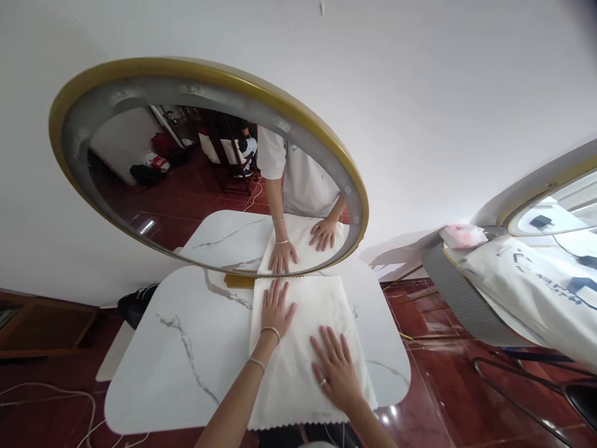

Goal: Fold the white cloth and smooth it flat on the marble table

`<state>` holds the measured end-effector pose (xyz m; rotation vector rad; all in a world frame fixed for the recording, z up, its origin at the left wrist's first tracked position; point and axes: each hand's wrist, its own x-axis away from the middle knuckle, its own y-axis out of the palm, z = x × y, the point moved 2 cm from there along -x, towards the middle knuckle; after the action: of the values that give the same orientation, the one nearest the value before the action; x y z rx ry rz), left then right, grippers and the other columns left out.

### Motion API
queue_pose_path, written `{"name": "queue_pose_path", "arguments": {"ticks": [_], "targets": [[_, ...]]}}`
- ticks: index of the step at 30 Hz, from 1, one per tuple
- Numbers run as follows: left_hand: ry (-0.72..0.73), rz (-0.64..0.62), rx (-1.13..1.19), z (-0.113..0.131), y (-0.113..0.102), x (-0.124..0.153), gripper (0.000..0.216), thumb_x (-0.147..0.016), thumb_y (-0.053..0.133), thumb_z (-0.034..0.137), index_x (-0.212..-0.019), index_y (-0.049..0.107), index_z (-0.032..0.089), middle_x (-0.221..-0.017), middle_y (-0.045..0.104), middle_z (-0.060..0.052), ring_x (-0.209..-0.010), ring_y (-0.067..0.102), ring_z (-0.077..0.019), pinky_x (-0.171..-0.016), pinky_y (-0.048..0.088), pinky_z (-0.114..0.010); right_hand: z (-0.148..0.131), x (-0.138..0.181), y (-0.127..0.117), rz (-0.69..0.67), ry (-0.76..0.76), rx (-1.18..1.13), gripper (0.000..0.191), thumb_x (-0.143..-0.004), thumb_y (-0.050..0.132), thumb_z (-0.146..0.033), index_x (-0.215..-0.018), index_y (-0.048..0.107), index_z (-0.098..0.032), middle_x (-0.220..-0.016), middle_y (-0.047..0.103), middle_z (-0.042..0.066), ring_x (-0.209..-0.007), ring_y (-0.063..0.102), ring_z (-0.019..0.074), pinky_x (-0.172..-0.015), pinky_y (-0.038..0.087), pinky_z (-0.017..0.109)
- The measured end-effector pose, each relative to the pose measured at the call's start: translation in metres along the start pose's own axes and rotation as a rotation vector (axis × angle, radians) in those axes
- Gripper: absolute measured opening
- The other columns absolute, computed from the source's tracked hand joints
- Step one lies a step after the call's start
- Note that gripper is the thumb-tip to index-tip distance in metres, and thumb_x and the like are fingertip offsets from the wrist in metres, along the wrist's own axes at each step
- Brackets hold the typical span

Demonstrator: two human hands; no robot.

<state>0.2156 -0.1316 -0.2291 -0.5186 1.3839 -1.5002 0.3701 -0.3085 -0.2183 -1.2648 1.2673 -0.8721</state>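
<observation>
A white cloth (303, 348) with scalloped edges lies spread over a white marble-patterned table (186, 361). Flat on its far left part rests my left hand (276, 311), fingers stretched toward the mirror, with two bracelets on the wrist. My right hand (336, 370), wearing a ring, lies palm down nearer to me on the right side of the cloth, fingers spread. Both hands press on the fabric and grip nothing. The cloth's near edge reaches the front of the table.
A round gold-framed mirror (359, 205) stands at the table's back and reflects both hands. To the right, another table (448, 298) holds a tissue pack (462, 236) and a printed white cloth bag (527, 280). A cable (88, 398) lies on the red floor at left.
</observation>
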Motion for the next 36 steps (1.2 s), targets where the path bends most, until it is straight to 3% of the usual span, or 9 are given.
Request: {"name": "queue_pose_path", "arguments": {"ticks": [8,13,16,20,23,26,30,36], "targets": [[-0.066,-0.003,-0.033,-0.096,-0.034,0.011,0.059,-0.093,0.042,0.040,-0.147,0.032,0.018,-0.154,0.030,-0.012,-0.144,0.023,-0.0277,-0.115,0.024,-0.052,-0.082,-0.051,0.017,-0.009,-0.032,-0.089,0.067,-0.093,0.045,-0.038,-0.152,0.016,-0.027,-0.157,0.017,0.008,-0.144,0.017,0.0310,-0.114,0.018,0.054],[-0.089,0.015,-0.056,-0.145,-0.051,0.023,0.059,-0.093,0.042,0.041,-0.147,0.034,0.019,-0.156,0.024,-0.014,-0.144,0.021,-0.0317,-0.111,0.029,-0.053,-0.129,-0.073,0.027,-0.016,-0.017,-0.106,0.068,-0.093,0.044,-0.041,-0.152,0.014,-0.028,-0.157,0.017,0.008,-0.144,0.019,0.0312,-0.113,0.019,0.055],[-0.007,0.019,-0.043,-0.138,-0.043,0.022,0.053,-0.093,0.038,0.021,-0.146,0.035,0.019,-0.155,0.029,-0.014,-0.143,0.025,-0.0294,-0.108,0.035,-0.049,-0.137,-0.075,0.031,-0.006,-0.001,-0.086,0.067,-0.093,0.044,-0.043,-0.152,0.016,-0.028,-0.157,0.019,0.007,-0.144,0.020,0.0300,-0.114,0.019,0.052],[0.284,-0.098,0.086,-0.081,-0.015,0.005,0.069,-0.084,0.031,0.000,-0.148,0.029,0.022,-0.149,0.041,-0.007,-0.140,0.033,-0.0199,-0.109,0.036,-0.042,-0.123,-0.062,0.031,0.001,0.043,-0.060,0.064,-0.094,0.044,-0.044,-0.151,0.019,-0.029,-0.157,0.021,0.006,-0.144,0.021,0.0278,-0.115,0.018,0.049],[0.328,-0.154,0.132,-0.039,-0.002,-0.007,0.067,-0.086,0.038,0.009,-0.150,0.023,0.019,-0.155,0.031,-0.009,-0.143,0.026,-0.0228,-0.113,0.030,-0.046,-0.108,-0.047,0.028,-0.003,0.125,-0.014,0.063,-0.094,0.043,-0.043,-0.151,0.019,-0.028,-0.157,0.021,0.006,-0.144,0.021,0.0268,-0.115,0.018,0.049],[0.328,-0.176,0.143,-0.026,-0.004,-0.008,0.067,-0.090,0.046,0.030,-0.151,0.020,0.019,-0.158,0.019,-0.010,-0.146,0.019,-0.0254,-0.115,0.026,-0.048,-0.109,-0.041,0.027,-0.036,0.134,-0.010,0.071,-0.090,0.047,-0.055,-0.151,0.020,-0.031,-0.158,0.015,0.008,-0.144,0.014,0.0340,-0.113,0.014,0.059],[0.318,-0.182,0.126,-0.059,-0.021,0.004,0.066,-0.091,0.049,0.037,-0.150,0.023,0.023,-0.159,0.018,-0.009,-0.146,0.016,-0.0237,-0.116,0.024,-0.045,-0.139,-0.052,0.033,-0.110,0.003,-0.099,0.088,-0.076,0.050,-0.076,-0.150,0.021,-0.037,-0.159,0.005,0.010,-0.141,0.004,0.0481,-0.102,0.002,0.077],[0.235,-0.172,0.071,-0.142,-0.051,0.022,0.066,-0.090,0.051,0.033,-0.150,0.024,0.024,-0.159,0.017,-0.009,-0.146,0.015,-0.0248,-0.116,0.023,-0.046,-0.203,-0.086,0.047,-0.160,-0.108,-0.192,0.089,-0.077,0.045,-0.078,-0.151,0.018,-0.035,-0.159,0.006,0.012,-0.142,0.002,0.0473,-0.101,-0.005,0.077]]}}
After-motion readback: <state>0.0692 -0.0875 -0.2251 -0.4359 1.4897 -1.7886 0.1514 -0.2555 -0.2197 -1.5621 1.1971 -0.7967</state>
